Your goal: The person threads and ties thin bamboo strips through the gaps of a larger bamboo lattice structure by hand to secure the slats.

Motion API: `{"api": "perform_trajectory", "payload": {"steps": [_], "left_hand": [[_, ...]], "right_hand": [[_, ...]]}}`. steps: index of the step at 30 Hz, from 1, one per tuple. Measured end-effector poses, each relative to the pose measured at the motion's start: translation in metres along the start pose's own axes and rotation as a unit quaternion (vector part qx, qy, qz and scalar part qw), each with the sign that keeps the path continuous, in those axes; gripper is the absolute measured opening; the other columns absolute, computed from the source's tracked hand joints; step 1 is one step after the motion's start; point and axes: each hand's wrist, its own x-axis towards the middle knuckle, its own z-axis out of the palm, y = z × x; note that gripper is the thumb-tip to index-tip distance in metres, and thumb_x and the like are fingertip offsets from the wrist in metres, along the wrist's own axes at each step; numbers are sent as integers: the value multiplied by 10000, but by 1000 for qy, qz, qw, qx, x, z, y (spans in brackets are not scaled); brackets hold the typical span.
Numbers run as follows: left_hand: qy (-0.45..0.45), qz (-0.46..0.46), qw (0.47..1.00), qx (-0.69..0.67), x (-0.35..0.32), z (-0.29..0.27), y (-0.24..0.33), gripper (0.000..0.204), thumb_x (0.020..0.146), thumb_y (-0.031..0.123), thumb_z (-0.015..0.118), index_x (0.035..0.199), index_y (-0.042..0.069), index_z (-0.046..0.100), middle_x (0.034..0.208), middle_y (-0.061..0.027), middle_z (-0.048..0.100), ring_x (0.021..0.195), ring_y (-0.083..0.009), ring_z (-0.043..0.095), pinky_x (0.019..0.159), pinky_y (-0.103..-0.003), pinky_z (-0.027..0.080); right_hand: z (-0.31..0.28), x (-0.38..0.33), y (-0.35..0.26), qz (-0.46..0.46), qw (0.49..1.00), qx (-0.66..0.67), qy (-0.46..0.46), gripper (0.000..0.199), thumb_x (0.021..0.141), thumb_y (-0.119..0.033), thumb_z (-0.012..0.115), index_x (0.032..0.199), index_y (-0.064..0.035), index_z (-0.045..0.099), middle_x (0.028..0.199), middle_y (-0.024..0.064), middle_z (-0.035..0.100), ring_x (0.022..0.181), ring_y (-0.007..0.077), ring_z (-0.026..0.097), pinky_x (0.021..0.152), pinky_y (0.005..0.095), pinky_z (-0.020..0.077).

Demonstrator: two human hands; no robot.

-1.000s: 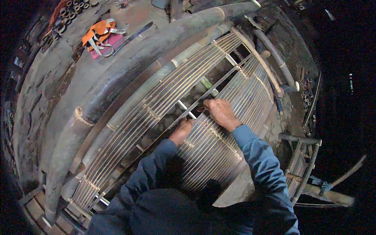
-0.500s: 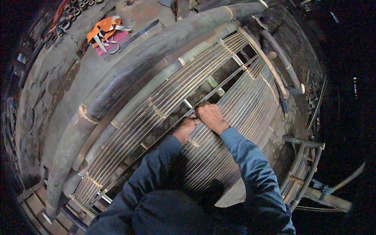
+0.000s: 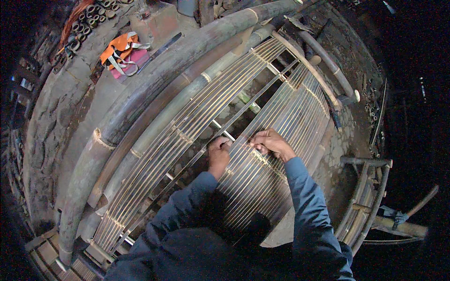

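Note:
A wide bamboo slat panel [image 3: 290, 112] of long thin strips lies in front of me, with a dark lengthwise gap splitting it. At the gap's near edge is my left hand [image 3: 219, 157], its fingers curled beside the outermost strip; what they hold, if anything, is hidden. My right hand [image 3: 274, 144] rests just to the right, over the strips, thumb and fingers pinched together near a pale binding [image 3: 260, 158] that crosses them. Whatever lies in that pinch is too small to make out. A pale crossbar [image 3: 224, 131] spans the gap beyond my left hand.
Thick bamboo poles [image 3: 140, 100] run along the far left side. Beyond them on the floor lie an orange and pink bag [image 3: 123, 51] and a long dark blade [image 3: 164, 48]. A bamboo frame [image 3: 365, 201] stands at right, beside a stick with blue cloth [image 3: 398, 218].
My hands were close together at the gap and have moved apart. The right went right and slightly down onto the strips; the left turned more upright at the gap's edge.

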Motion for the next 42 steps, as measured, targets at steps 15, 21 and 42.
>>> {"api": "perform_trajectory", "payload": {"steps": [15, 21, 42], "left_hand": [[-235, 77, 969, -22, 14, -45, 81, 152, 884, 107, 658, 957, -18, 706, 844, -79, 716, 783, -141, 667, 717, -315, 524], [-212, -6, 965, -155, 47, -61, 86, 134, 935, 147, 664, 944, 23, 716, 788, -5, 669, 626, -93, 549, 605, -269, 461], [41, 194, 968, -151, -22, -195, 260, 125, 971, 152, 651, 979, 29, 632, 864, -15, 598, 732, -95, 531, 641, -246, 427]], "right_hand": [[1, -33, -21, -309, 930, -195, -43, 221, 921, -170, 715, 1060, 2, 708, 949, 50, 692, 815, 163, 661, 804, 287, 535], [-131, -123, -45, -174, 973, 116, 100, 302, 975, -277, 660, 1159, -38, 671, 1036, 35, 675, 1001, 169, 648, 917, 344, 531], [46, 17, -3, -249, 871, -296, 303, 354, 893, -355, 694, 1071, -54, 747, 1242, 181, 578, 1200, 352, 470, 1025, 462, 365]]}}
